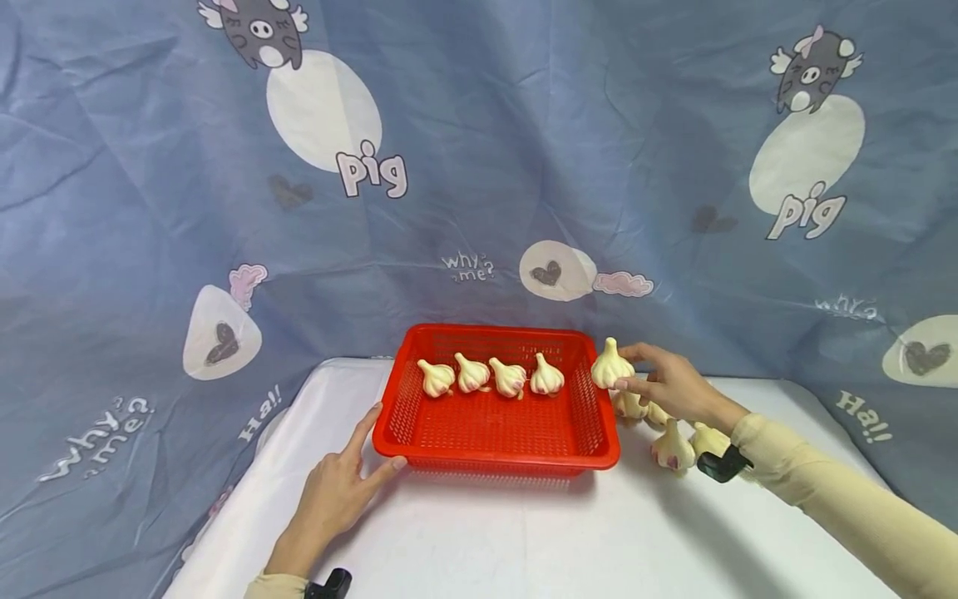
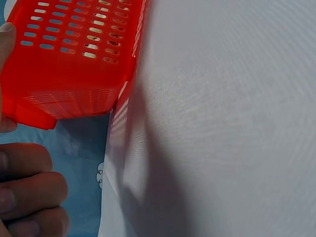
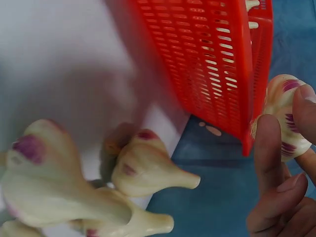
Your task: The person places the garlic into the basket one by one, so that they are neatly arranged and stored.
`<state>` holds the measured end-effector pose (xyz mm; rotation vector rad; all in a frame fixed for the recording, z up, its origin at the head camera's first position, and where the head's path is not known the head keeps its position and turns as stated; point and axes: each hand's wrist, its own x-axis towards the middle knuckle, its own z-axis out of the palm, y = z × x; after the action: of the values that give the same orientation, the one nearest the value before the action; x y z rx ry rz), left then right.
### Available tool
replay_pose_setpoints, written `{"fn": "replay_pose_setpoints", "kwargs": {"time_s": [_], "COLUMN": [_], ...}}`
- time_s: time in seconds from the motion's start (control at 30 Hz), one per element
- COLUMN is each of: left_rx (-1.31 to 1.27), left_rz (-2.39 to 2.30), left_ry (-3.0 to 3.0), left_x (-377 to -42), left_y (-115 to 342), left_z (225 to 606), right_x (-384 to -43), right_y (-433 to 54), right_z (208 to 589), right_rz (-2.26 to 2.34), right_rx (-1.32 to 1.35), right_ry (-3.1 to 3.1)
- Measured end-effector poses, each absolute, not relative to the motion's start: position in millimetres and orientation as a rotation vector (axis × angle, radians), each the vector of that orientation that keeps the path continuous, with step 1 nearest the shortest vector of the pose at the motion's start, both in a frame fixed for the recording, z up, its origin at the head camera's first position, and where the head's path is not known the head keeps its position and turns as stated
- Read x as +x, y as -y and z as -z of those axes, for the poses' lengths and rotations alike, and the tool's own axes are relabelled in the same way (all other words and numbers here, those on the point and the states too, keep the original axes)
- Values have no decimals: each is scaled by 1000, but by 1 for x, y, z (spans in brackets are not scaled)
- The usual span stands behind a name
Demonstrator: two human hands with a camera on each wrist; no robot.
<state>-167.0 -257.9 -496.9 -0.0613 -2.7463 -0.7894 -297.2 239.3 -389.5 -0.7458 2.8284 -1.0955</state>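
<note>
My right hand (image 1: 669, 384) pinches a garlic bulb (image 1: 611, 366) over the right rim of a red plastic basket (image 1: 479, 457). The bulb stands stem up in the head view, and its purple-streaked side (image 3: 289, 118) shows between my fingertips in the right wrist view. With thumb and index finger spread across the basket's front left corner, my left hand (image 1: 334, 492) holds it by the rim. The other left fingers (image 2: 34, 190) are curled beneath, off the basket. Inside, several garlic bulbs (image 1: 473, 374) lie in a row toward the back.
More garlic bulbs (image 1: 674, 448) lie on the white table (image 1: 509, 532) to the right of the basket, under my right forearm. Some of them are partly hidden by it. A blue printed cloth (image 1: 464, 166) hangs close behind the table and down its sides.
</note>
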Motion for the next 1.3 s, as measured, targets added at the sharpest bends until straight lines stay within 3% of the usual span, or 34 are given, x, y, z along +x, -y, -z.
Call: {"fn": "replay_pose_setpoints", "kwargs": {"time_s": [0.53, 1.3], "left_rx": [-62, -53], "left_rz": [787, 771], "left_ry": [2739, 2753], "left_x": [-168, -168], "left_y": [257, 261], "left_z": [498, 499], "right_x": [-334, -349], "right_y": [-192, -110], "right_z": [392, 403], "right_rz": [1104, 988], "right_rx": [-843, -1010], "right_ry": [-2795, -2759]}}
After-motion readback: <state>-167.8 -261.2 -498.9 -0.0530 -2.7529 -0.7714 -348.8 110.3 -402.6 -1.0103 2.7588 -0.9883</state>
